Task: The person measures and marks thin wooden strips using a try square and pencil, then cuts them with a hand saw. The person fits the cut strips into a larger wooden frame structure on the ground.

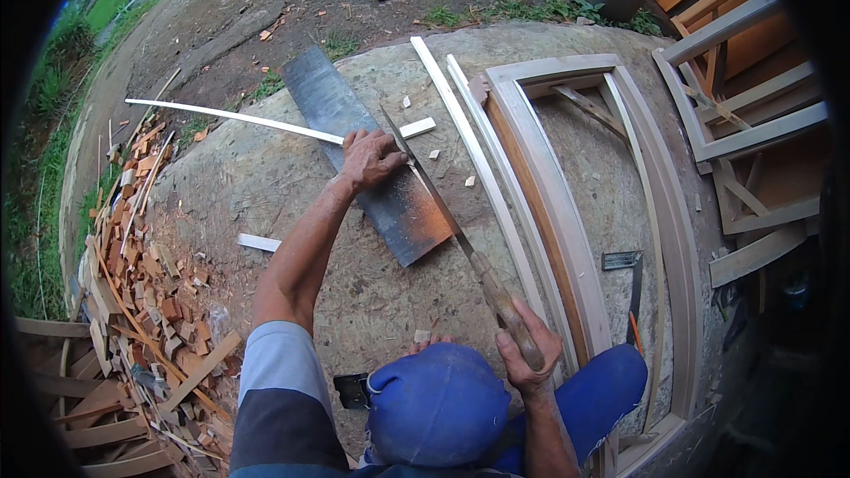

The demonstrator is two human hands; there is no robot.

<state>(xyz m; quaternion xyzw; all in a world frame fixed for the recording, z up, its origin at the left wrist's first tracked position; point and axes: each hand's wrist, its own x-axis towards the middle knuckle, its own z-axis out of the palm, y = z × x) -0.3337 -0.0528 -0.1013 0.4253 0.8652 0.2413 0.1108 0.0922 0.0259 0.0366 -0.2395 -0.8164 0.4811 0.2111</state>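
Left hand (370,159) presses flat a thin strip (266,122) lying crosswise, while right hand (527,354) grips the handsaw (443,212) angled across it.

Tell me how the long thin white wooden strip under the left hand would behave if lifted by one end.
The white strip would probably bend and droop, since it is very slender for its length and already looks curved. It seems light, being so thin. It might snap if pried hard. For now the left hand pins it on the dark board, while the right hand grips the saw.
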